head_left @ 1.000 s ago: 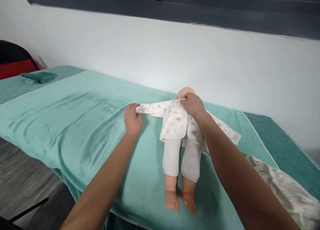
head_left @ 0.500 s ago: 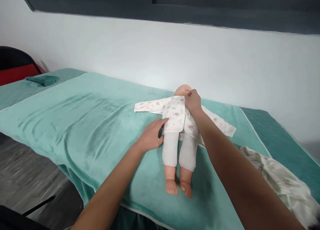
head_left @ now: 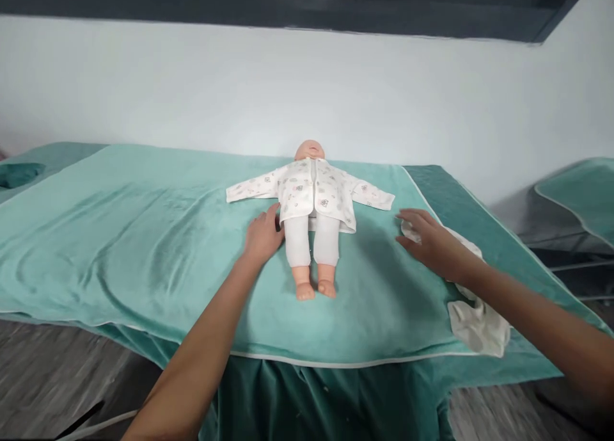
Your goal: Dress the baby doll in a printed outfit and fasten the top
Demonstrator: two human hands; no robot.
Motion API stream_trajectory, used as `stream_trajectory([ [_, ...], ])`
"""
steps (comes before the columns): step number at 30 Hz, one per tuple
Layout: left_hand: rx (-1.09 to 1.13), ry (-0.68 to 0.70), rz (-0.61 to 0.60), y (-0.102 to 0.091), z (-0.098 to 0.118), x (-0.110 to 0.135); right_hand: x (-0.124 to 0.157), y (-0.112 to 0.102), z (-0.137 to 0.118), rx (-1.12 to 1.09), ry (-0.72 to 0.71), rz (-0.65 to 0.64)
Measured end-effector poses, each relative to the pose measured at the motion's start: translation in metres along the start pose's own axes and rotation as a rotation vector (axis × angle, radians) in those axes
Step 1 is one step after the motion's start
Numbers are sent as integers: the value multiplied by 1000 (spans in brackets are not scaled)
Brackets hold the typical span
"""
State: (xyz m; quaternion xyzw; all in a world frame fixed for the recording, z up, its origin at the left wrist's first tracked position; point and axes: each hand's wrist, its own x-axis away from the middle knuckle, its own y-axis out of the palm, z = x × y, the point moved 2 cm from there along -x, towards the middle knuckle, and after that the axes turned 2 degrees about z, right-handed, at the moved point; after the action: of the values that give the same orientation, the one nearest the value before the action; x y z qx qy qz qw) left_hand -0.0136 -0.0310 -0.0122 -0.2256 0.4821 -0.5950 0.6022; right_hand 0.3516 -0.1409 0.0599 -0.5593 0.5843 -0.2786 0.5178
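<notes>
A baby doll lies on its back on a teal towel, head toward the wall. It wears a white printed jacket with both sleeves spread out and white trousers. My left hand rests flat and open on the towel, touching the doll's left hip. My right hand hovers open to the doll's right, fingers spread, over a crumpled white cloth.
The towel covers a darker teal bed set against a white wall. A second teal-covered bed stands at the right. A folded teal cloth lies at the far left. Grey floor shows in front.
My right hand left the doll's collar and moved right, over the white cloth. My left hand stayed by the doll's hip. The view pulled back and turned right.
</notes>
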Motion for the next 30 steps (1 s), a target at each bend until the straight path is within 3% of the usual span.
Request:
stream_trajectory([
  [3, -50, -98, -11, 2, 9, 1, 41, 10, 11, -170, 252, 29],
  [5, -61, -133, -16, 4, 13, 2, 43, 33, -2, -279, 342, 41],
  [10, 70, -159, 16, 7, 11, 8, -12, 93, -56, -107, 507, 150],
  [15, 194, -152, 62, 5, 4, 11, -52, 113, -74, -53, 607, 156],
  [21, 255, -177, 84, 3, 2, 13, -35, 111, -67, -102, 549, 158],
  [25, 287, -166, 64, 2, 1, 21, -4, 93, -57, -147, 419, 188],
  [27, 353, -140, 56, 0, 0, 29, 18, 73, -47, -9, 343, 186],
  [30, 496, -99, 61, -6, 0, 43, 53, 36, -29, 387, 291, 155],
])
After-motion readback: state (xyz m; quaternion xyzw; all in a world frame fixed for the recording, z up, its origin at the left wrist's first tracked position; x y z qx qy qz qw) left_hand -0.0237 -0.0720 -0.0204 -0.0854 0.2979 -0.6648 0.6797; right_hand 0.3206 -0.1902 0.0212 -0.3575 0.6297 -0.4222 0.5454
